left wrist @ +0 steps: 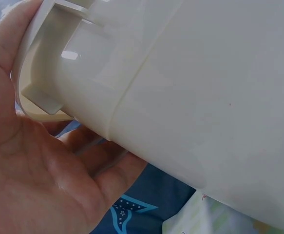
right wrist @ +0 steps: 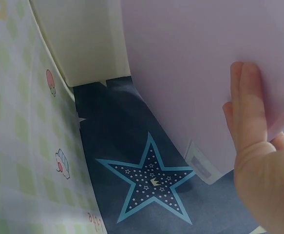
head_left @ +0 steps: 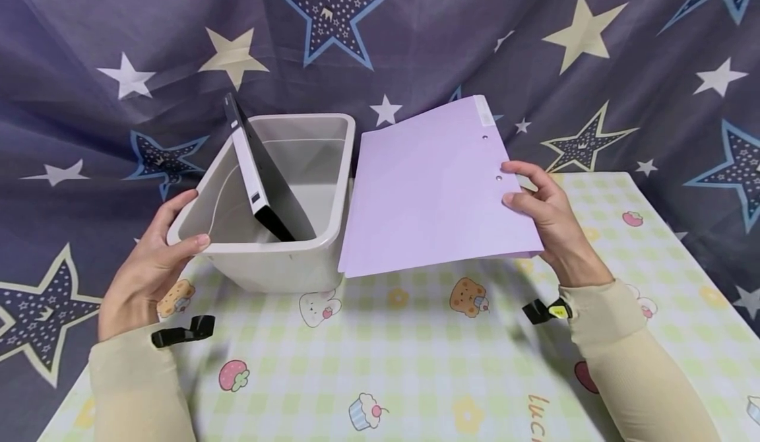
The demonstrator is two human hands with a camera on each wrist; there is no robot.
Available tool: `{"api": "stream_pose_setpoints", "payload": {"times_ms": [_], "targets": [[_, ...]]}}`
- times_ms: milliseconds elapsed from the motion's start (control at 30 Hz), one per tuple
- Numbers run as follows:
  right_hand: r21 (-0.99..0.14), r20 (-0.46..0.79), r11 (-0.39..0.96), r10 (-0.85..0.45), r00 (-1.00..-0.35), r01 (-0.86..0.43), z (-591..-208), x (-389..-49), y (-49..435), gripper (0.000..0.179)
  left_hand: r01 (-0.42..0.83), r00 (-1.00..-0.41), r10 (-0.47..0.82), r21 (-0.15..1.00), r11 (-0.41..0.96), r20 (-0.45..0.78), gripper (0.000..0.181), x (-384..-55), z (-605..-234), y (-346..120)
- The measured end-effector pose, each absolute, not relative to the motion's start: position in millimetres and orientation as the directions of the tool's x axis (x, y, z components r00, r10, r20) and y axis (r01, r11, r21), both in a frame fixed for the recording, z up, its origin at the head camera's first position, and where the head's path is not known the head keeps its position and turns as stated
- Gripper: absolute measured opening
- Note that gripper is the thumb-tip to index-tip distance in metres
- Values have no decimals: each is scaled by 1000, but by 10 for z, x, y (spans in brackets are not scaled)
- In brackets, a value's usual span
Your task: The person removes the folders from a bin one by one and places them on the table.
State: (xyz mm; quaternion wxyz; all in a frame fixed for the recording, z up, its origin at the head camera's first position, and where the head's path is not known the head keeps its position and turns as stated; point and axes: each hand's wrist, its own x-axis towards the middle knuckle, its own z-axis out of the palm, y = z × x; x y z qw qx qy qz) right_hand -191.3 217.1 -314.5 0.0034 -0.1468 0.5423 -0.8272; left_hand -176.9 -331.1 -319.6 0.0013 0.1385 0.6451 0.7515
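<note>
My left hand [head_left: 148, 257] grips the near left corner of a light grey plastic bin [head_left: 276, 274], thumb over the rim. In the left wrist view, fingers [left wrist: 117, 168] lie along the outer wall of the bin [left wrist: 195, 97]. Inside leans a black binder [head_left: 270, 185] with a white spine, its top above the rim. To the right of the bin, my right hand [head_left: 549, 221] holds a purple folder [head_left: 439, 191] by its right edge, thumb and finger on its upper face. The right wrist view shows other fingers [right wrist: 251, 107] flat against the underside of the folder [right wrist: 180, 63].
A checked tablecloth [head_left: 415, 363] with cartoon prints covers the table. Behind it hangs a dark blue curtain [head_left: 427, 33] with stars. The bin stands toward the back left, close to the curtain.
</note>
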Motion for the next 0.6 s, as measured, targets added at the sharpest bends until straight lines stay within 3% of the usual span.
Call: {"api": "stream_pose_setpoints", "payload": {"times_ms": [600], "targets": [[-912, 189, -395, -174, -966, -108, -3190, -1929, 2122, 41, 179, -961, 187, 972, -150, 206, 76, -1759, -3178, -3315]]}}
